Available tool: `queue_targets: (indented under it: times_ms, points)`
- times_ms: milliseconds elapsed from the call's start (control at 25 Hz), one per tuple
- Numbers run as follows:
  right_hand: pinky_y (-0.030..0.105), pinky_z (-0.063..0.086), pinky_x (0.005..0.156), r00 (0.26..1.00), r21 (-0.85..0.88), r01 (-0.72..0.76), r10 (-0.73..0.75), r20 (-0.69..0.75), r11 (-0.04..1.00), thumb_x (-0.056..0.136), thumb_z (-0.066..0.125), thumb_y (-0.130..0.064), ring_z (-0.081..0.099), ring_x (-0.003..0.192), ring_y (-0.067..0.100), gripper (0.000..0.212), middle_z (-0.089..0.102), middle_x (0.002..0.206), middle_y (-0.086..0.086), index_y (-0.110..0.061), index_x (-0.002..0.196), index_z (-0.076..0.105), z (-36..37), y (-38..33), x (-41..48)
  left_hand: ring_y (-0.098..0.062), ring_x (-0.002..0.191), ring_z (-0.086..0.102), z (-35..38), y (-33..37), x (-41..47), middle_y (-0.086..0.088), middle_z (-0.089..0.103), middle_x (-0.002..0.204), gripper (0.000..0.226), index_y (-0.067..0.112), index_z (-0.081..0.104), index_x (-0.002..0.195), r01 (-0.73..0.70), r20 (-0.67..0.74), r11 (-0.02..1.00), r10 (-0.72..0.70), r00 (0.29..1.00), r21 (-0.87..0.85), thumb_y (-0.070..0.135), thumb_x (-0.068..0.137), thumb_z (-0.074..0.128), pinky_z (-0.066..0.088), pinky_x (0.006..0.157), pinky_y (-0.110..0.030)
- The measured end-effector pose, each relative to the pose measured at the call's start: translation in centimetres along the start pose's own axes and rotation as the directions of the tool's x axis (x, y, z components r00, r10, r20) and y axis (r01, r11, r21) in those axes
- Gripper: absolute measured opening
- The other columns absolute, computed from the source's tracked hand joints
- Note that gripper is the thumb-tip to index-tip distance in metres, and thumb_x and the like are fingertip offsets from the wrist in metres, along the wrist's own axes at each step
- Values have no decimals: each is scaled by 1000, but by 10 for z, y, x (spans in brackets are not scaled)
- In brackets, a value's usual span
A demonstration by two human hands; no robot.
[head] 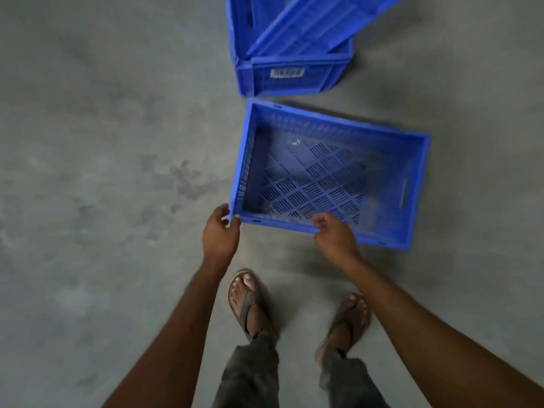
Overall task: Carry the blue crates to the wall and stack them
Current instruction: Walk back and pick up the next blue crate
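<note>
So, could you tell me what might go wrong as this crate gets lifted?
The left hand and right hand grip only the near rim of the empty crate, so it may tip away and slip. Open sandals leave toes exposed nearby. The tilted crate beyond could slide if bumped.

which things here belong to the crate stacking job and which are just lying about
Job: near crate, gripped at its near rim by left hand and right hand; labelled crate; tilted crate propped on it.
Just there: sandals; stained concrete floor.
</note>
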State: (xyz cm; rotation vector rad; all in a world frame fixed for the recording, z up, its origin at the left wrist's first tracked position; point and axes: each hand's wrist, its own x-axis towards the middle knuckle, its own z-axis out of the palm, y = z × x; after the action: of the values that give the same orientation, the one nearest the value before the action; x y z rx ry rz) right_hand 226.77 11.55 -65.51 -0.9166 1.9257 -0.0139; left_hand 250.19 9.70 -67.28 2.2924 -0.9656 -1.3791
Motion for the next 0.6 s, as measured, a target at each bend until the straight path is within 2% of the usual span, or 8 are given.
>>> queue_targets:
  times_ms: [80,200,280,400,520,600]
  points:
    - [34,46,96,996,-135,78,-71,54,988,84,55,-6,58,121,26,51,62,133,3,-18,134,58,29,13,28,-27,110,65,17,-23,32,-7,67,129,44,12,58,137,-45,5,996,45,999,72,21,95,66,50,98,-39]
    - [40,38,101,985,-361,172,-165,52,916,84,54,-17,60,116,26,51,67,126,0,-28,134,59,67,22,59,-29,100,68,31,-48,64,-7,73,114,36,16,64,130,-130,10,980,130,992,149,19,93,65,49,86,-34]
    - [41,32,99,973,-484,200,-233,-8,852,85,54,-26,58,112,23,47,68,120,-5,-32,131,60,79,21,66,-27,99,69,31,-49,76,-7,74,111,35,14,66,126,-149,-10,978,152,988,143,17,91,67,50,85,-33]
    - [42,26,95,949,-544,240,-313,-44,804,86,60,-39,58,109,19,43,68,114,-9,-33,129,61,80,23,53,-20,96,71,22,-32,63,-2,75,105,41,15,70,120,-99,12,994,99,995,44,24,80,71,55,85,-34]
    - [41,29,90,869,-578,320,-476,-136,751,84,68,-39,65,93,20,23,72,94,-7,-30,105,68,67,7,37,-15,83,70,13,6,25,0,75,95,46,20,72,112,-79,58,989,87,995,-123,34,68,77,57,77,-32]
    - [39,41,78,830,-497,384,-527,-184,778,76,74,-22,67,80,27,13,71,77,-1,-25,88,70,44,-6,23,-11,78,66,8,38,-7,0,74,92,38,20,73,110,-125,118,970,152,981,-206,30,75,82,54,71,-25]
